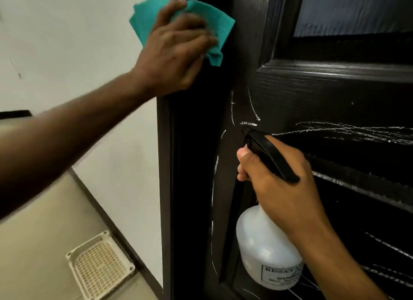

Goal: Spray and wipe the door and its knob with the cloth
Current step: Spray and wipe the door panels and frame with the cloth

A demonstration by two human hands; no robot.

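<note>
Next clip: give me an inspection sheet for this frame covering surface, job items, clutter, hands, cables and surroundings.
Surface: dark door with raised panels, streaked with pale marks; an upper pane shows at top right.
Job items: teal cloth pressed at the door's left edge; white spray bottle with black trigger head pointing at the door. Knob: not in view.
Clutter: nothing seen.
Hands: left hand presses the cloth against the door; right hand grips the bottle's neck and trigger.
Cables: nothing seen.
Surroundings: white wall left of the door; beige floor with a white grated drain cover.
</note>
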